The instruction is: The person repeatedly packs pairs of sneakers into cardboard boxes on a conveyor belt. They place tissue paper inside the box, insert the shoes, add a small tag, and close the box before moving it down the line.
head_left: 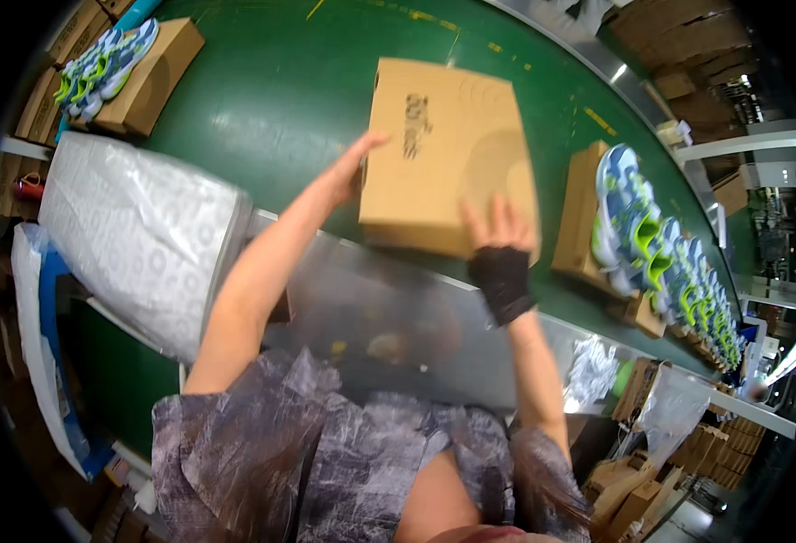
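Note:
A closed tan cardboard shoe box (479, 118) with dark printing on its lid rests on the green conveyor belt in front of me. My left hand (354, 167) grips the box along its left side, one finger or thumb reaching the lid's edge and the others hidden. On the near right part of the lid lies my right hand (499, 224), its fingers stretched out and slightly apart. A dark band wraps my right wrist and palm. Both hands are slightly blurred.
To the right, several blue, white and lime sneakers (629, 208) sit on cardboard boxes in a row. More sneakers (108, 72) lie on a box at far left. A stack of patterned wrapping paper (149, 235) stands left of my arm. A metal ledge (398, 308) edges the belt.

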